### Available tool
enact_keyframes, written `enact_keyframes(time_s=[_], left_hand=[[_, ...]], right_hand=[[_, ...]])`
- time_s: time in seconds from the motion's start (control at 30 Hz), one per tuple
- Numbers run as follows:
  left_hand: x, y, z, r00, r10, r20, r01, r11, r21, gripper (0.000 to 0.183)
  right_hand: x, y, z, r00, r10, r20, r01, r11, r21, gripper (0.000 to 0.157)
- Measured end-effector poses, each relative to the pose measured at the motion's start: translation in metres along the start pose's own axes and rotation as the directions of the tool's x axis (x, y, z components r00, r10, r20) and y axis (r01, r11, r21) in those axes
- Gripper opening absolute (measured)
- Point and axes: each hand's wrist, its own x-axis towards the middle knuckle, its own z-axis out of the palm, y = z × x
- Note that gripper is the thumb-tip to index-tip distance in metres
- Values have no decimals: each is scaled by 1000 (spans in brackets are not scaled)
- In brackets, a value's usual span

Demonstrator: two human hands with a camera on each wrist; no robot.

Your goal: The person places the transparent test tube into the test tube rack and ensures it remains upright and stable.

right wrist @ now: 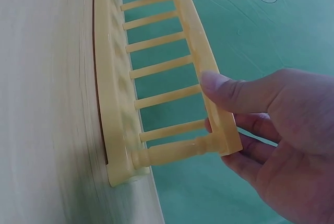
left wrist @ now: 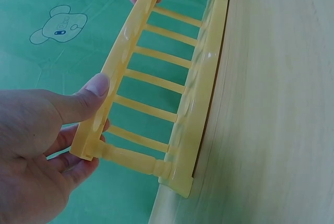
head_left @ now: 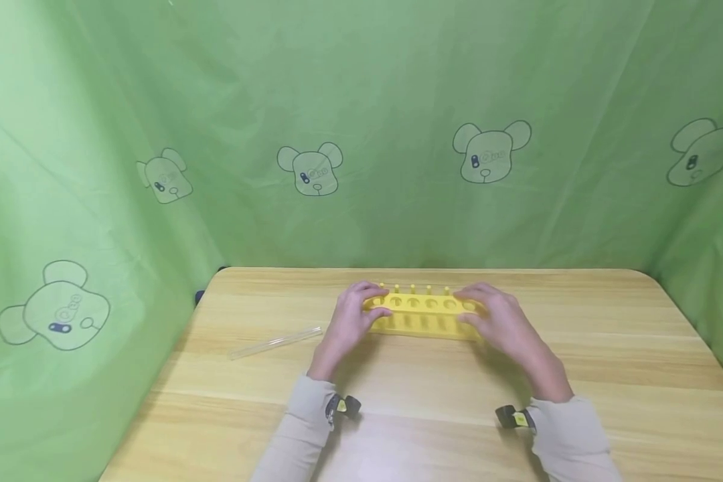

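Head cam: left grip (head_left: 351, 319) and right grip (head_left: 501, 320) are both pinching a yellow rack (head_left: 423, 308). Clear tube (head_left: 276, 343) is just lying nearby.

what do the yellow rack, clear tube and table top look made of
Yellow rack: probably moulded plastic, smooth and slightly glossy, with soft highlights on its base. Clear tube: glass or clear plastic; see-through and shiny, so either fits. Table top: wood or wood-look laminate, pale with visible grain.

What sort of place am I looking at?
Probably a curtained-off workstation: green bear-print sheeting hangs behind and beside a pale wood-grain table, and a yellow plastic rack with round holes suggests lab-style work.
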Motion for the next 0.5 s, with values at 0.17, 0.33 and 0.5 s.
enact_keyframes(time_s=[0.17,0.33,0.5], left_hand=[[1,0,-1,1000,9,-8,-9,1000,-6,42],[1,-1,-1,1000,11,-14,-11,1000,-3,42],[1,-5,-1,1000,10,-11,-10,1000,-4,42]], right_hand=[[1,1,1,1000,1,-6,-1,1000,-2,43],[2,1,3,1000,23,9,-23,1000,-10,45],[3,1,4,999,31,18,-30,999,-16,45]])
